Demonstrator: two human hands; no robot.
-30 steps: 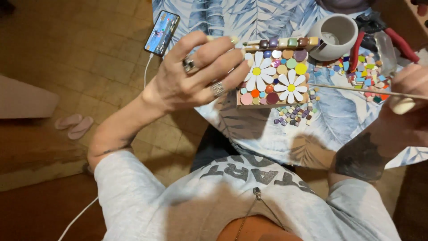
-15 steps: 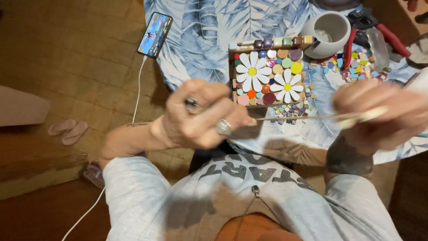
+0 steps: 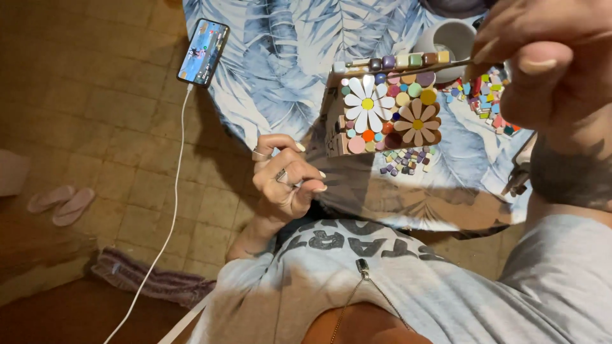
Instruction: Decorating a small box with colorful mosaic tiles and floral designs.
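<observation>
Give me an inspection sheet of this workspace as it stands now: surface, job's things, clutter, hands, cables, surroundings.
Surface: table under a blue leaf-print cloth.
Job's things: mosaic box with a white daisy and a brown daisy among coloured round tiles; a row of square tiles along its top edge.
Clutter: loose small tiles in front of the box, a brighter heap to its right, a grey cup behind.
Hands: left hand curled, with rings, off the table edge, holding nothing visible; right hand raised close to the camera, pinching a thin stick.
Cables: white cable from the lit phone down to the floor.
Surroundings: brown tiled floor, pink sandals, a purplish rug.
</observation>
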